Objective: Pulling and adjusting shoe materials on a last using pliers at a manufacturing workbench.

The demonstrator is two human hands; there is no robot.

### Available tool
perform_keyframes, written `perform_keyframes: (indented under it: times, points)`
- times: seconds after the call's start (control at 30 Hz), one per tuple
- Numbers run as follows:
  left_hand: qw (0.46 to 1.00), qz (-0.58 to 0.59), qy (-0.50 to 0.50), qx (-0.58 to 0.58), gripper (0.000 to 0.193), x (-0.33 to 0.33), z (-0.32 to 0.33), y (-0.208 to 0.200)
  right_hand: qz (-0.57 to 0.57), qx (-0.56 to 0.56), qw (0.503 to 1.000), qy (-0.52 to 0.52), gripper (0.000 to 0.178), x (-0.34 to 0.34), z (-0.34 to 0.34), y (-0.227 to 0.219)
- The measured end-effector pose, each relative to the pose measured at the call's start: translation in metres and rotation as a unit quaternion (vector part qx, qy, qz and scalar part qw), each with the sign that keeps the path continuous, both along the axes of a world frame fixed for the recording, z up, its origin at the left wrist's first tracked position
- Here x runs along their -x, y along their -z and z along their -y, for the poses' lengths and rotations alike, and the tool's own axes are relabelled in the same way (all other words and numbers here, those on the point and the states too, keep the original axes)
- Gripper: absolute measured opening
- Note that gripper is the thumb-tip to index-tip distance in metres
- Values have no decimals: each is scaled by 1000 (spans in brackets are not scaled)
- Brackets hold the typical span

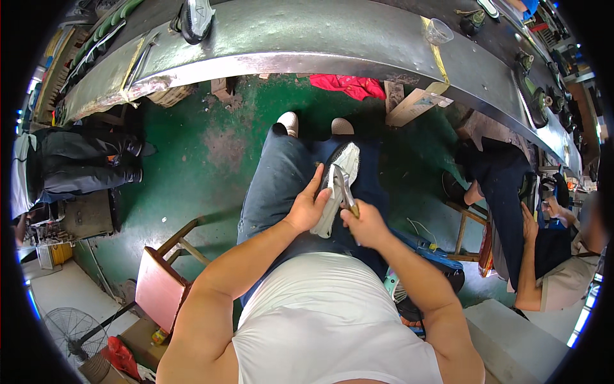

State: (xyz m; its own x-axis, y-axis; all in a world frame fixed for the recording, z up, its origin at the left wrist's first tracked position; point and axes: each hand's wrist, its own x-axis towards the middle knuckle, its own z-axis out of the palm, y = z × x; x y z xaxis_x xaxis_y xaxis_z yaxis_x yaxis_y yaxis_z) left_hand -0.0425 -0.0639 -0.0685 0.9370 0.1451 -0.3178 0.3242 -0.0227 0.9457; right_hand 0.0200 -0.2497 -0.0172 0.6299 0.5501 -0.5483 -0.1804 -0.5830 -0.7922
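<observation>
A pale grey-white shoe upper (340, 171) with a dark inside rests on my lap, toe pointing away from me. My left hand (309, 206) grips its left side, fingers stretched up along the edge. My right hand (363, 223) is closed around the wooden handle of a small metal tool (343, 187), whose head presses on the shoe's opening. Both forearms come in from the lower edge. My legs are in dark jeans, feet in light shoes on the green floor.
A long dark conveyor bench (307, 38) curves across the top, carrying a shoe (195, 18), a clear plastic cup (439, 30) and several dark items at right. A red stool (158, 286) stands at my left. Seated persons at left (83, 166) and right (543, 256). A floor fan (67, 329) stands at lower left.
</observation>
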Motion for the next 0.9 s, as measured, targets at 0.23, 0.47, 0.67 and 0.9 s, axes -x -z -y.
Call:
perform_keyframes:
  times: [0.23, 0.47, 0.67, 0.9]
  points:
    - [949, 148, 91, -264, 63, -4, -7, -4, -99, -32, 994, 44, 23, -1, 13, 4]
    - [952, 61, 120, -274, 58, -8, -2, -20, -358, -84, 930, 14, 30, -45, 57, -27]
    - [947, 105, 116, -282, 52, -8, 5, -24, 82, 23, 993, -82, 41, -58, 23, -25]
    - [929, 97, 155, -321, 54, -3, -5, -24, 198, -9, 972, -128, 45, -61, 7, -26]
